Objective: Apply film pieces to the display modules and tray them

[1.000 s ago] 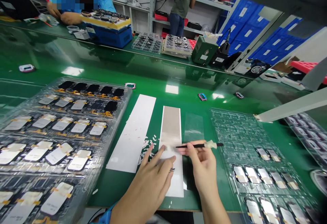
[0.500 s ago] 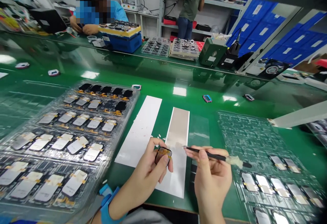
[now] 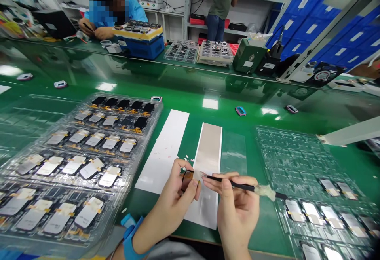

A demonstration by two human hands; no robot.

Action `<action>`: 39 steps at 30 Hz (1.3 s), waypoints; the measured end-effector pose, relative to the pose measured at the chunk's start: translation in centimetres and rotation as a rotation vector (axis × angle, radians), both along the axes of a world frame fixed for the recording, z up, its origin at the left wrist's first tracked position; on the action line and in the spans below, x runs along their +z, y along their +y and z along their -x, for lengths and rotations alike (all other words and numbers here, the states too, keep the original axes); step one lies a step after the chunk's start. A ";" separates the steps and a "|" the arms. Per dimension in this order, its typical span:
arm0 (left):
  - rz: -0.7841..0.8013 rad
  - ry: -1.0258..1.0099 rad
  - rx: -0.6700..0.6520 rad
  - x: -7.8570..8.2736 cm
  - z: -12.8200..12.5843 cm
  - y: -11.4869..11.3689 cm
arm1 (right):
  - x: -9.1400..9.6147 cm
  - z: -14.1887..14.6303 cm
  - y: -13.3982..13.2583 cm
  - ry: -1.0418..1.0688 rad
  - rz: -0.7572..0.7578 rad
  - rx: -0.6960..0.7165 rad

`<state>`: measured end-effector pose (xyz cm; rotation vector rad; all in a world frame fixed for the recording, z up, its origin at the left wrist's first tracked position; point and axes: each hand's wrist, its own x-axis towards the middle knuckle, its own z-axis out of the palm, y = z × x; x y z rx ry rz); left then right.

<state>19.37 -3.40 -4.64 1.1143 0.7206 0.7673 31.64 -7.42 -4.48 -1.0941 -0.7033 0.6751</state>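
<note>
My left hand (image 3: 169, 200) pinches a small dark display module (image 3: 187, 181) with amber tape, its face partly hidden by my fingers. My right hand (image 3: 236, 204) grips a slim black pointed tool (image 3: 234, 184) with a white wad (image 3: 265, 191) wrapped around its shaft. The tool's tip reaches the module's right edge, just above a beige strip on white backing (image 3: 210, 149). Both hands hover over that strip's lower half. A blue wrist strap (image 3: 130, 238) circles my left wrist.
A white sheet (image 3: 163, 153) with small scraps lies left of my hands. Transparent trays of display modules (image 3: 74, 109) (image 3: 297, 153) flank the work area on the green bench (image 3: 208, 93). A transparent film (image 3: 233, 153) lies beside the strip. A seated person (image 3: 115, 14) works across the bench.
My left hand has raised and turned the module so its dark face shows. The tool's tip has moved from over the strip to the module's edge. The view has shifted slightly.
</note>
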 end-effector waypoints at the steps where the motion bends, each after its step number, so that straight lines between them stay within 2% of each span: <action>1: -0.005 -0.002 0.001 0.0 0.0 0.0 | 0.1 0.1 0.0 0.005 0.001 0.002; 7: -0.019 0.011 0.010 0.1 -0.1 0.2 | 0.2 0.5 0.2 0.003 0.002 -0.021; 13: -0.001 0.030 0.008 -0.2 0.2 0.1 | 0.0 0.6 0.3 -0.009 -0.066 0.002; 18: 0.048 -0.061 -0.008 0.1 0.5 -0.3 | -0.4 0.5 0.2 -0.067 -0.097 0.034; 25: 0.049 -0.047 0.040 0.5 0.1 -0.5 | -0.6 0.8 0.3 -0.083 -0.094 0.023; 39: 0.036 -0.027 0.024 0.8 0.3 -0.4 | -0.4 0.7 0.2 -0.105 -0.069 0.036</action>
